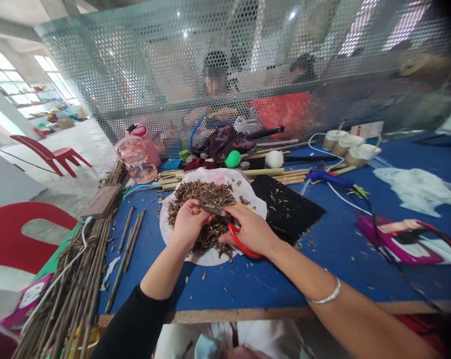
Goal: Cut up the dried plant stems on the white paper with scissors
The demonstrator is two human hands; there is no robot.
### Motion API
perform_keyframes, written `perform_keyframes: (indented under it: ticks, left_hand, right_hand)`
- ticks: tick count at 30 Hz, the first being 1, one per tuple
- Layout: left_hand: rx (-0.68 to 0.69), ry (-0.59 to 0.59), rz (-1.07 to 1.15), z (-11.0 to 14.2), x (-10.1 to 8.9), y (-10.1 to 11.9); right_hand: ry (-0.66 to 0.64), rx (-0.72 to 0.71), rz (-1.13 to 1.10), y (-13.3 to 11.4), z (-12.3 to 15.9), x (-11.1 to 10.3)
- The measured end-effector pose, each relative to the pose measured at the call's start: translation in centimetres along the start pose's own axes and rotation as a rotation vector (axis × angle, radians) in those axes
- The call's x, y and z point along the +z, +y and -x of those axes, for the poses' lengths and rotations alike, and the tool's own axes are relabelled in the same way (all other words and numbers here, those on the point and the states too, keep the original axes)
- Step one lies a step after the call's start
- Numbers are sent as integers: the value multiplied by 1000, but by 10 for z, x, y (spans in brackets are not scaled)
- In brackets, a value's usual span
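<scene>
Red-handled scissors (243, 244) are gripped in my right hand (253, 230), with the blades pointing left toward my other hand. My left hand (188, 224) is closed in a pinch at the blade tips. What it pinches is too small and hidden to name. Both hands are over a heap of brown dried plant bits (203, 192), which lies on a round white cloth (199, 258). A black sheet (288, 202), scattered with bits, lies to the right of the cloth.
Bundled sticks (75, 279) line the table's left side, a phone (101, 201) on them. Behind the cloth lie poles, a green ball (232, 159) and a white ball (274, 159). A glue gun (330, 177) and magenta iron (400, 242) sit right. A perforated screen (154, 75) stands behind.
</scene>
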State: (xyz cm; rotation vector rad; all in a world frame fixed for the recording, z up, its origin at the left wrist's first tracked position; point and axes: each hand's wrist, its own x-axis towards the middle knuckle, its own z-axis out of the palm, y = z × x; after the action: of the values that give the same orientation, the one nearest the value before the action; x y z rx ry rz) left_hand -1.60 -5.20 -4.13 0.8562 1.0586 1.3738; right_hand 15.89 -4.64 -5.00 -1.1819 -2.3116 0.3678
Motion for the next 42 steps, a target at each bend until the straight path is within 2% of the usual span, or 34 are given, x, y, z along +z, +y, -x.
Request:
perform_keyframes:
  ticks: [5, 9, 19, 23, 28, 35, 42]
  left_hand:
    - [78, 29, -92, 1, 2, 1]
    - [84, 44, -171, 0, -1, 1]
    - [16, 46, -127, -4, -4, -2]
    - [3, 29, -64, -4, -5, -1]
    - [41, 14, -49, -4, -6, -1]
    - [41, -30, -123, 0, 1, 3]
    - [83, -10, -161, 1, 1, 1]
  right_hand:
    - [-35, 19, -11, 0, 1, -1]
    - [-96, 51, -84, -1, 2, -2]
    - [-147, 136, -171, 3, 2, 2]
    - [-130, 150, -106, 0, 1, -1]
    - [-53, 68, -13, 0, 0, -4]
    - [-72, 1, -35, 4, -1, -2]
    - [-102, -7, -50, 6, -1, -3]
